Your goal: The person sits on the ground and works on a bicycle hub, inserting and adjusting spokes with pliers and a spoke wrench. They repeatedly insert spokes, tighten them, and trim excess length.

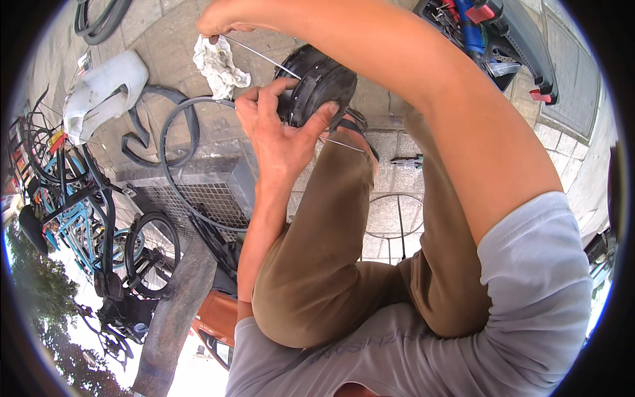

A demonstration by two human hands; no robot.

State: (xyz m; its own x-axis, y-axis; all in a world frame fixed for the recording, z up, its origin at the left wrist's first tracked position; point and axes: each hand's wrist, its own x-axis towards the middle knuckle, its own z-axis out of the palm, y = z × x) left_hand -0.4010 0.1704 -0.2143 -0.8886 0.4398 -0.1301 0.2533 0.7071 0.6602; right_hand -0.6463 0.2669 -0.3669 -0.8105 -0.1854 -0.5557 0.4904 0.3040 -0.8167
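Just in front of my left knee is a black, round wheel hub (pixel 311 86). My left hand (pixel 278 129) grips it, the fingers over the near left side and the thumb pressed on its right edge. A thin metal spoke (pixel 261 56) slants from the hub up to the left. At its far end my right hand (pixel 228 18) is closed on it, with the right arm reaching across above the hub. Another thin metal spoke (pixel 344 143) sticks out from the hub's lower side. The right hand's fingertips are mostly hidden.
A crumpled white cloth (pixel 220 69) lies by my right hand. Leftward are a bare wheel rim (pixel 163 142), a black tyre strip (pixel 192 126), a cut white plastic container (pixel 109 92) and several bicycles (pixel 86 205). A toolbox (pixel 539 49) stands at the far right; pliers (pixel 407 161) lie between my legs.
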